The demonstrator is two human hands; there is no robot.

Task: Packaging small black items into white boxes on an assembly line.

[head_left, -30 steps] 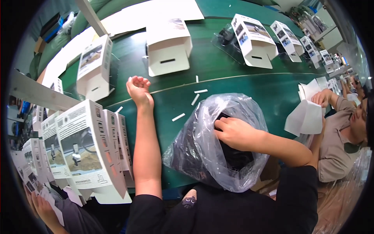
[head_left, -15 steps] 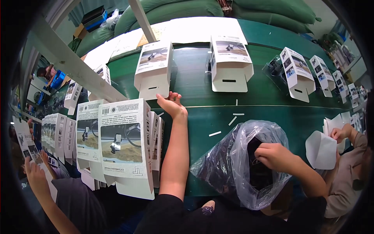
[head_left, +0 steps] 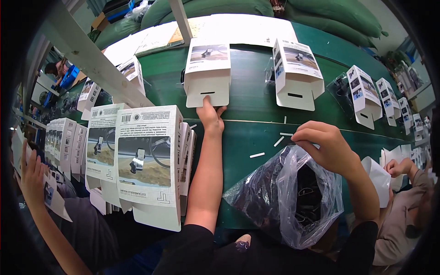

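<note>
My left hand [head_left: 211,116] grips the front flap of a white printed carton [head_left: 208,73] that stands with its open end toward me. The thumb lies on the flap near its dark slot, and the other fingers are partly hidden below. My right hand [head_left: 326,145] is raised over the upper edge of a clear plastic bag [head_left: 286,201], thumb and fingertips pinched together. Whatever the pinch holds, if anything, is too small to make out. Inside the bag lie dark parts [head_left: 308,195], several with thin pale outlines.
Several similar cartons [head_left: 299,68] stand along the green belt [head_left: 247,82]. Stacked flattened cartons [head_left: 146,160] sit left of my arm beside a slanting post [head_left: 101,68]. White strips [head_left: 257,155] lie on the green table. Co-workers' hands [head_left: 398,167] show at both sides.
My left hand has closed on the carton's flap, where it was open below it before. My right hand has come up out of the bag. The belt's cartons have shifted right.
</note>
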